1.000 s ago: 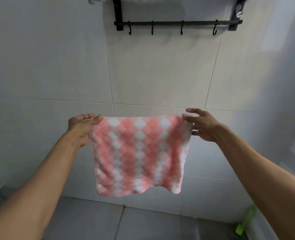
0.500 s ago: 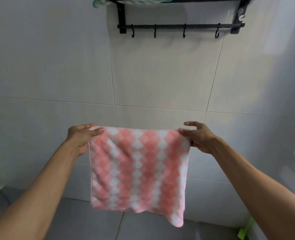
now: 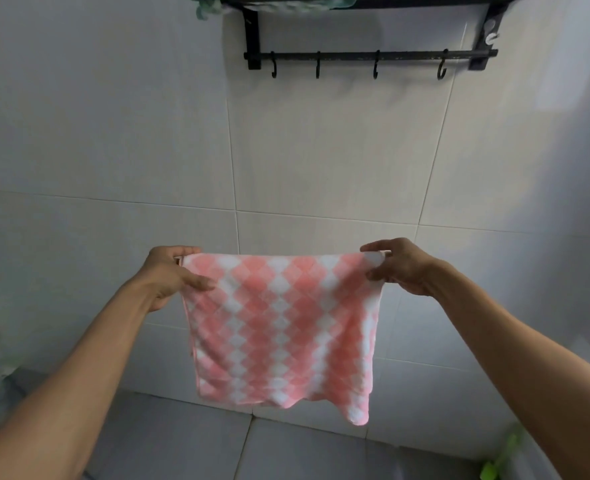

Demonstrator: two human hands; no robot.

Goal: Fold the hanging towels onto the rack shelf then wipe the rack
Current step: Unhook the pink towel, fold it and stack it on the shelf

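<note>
both hands' fingers (image 3: pixel 200 282) pinching pink towel (image 3: pixel 283 327) corners, rack (image 3: pixel 369 57) shelf cut off

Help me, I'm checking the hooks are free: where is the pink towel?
In the head view the pink towel hangs low at centre, held by its top corners between the left hand and right hand, well below the rack.

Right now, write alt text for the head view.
Two bare hands, left hand and right hand, pinch the top corners of a pink-and-white checked towel, stretched out before a white tiled wall. A black rack with hooks hangs above.
</note>
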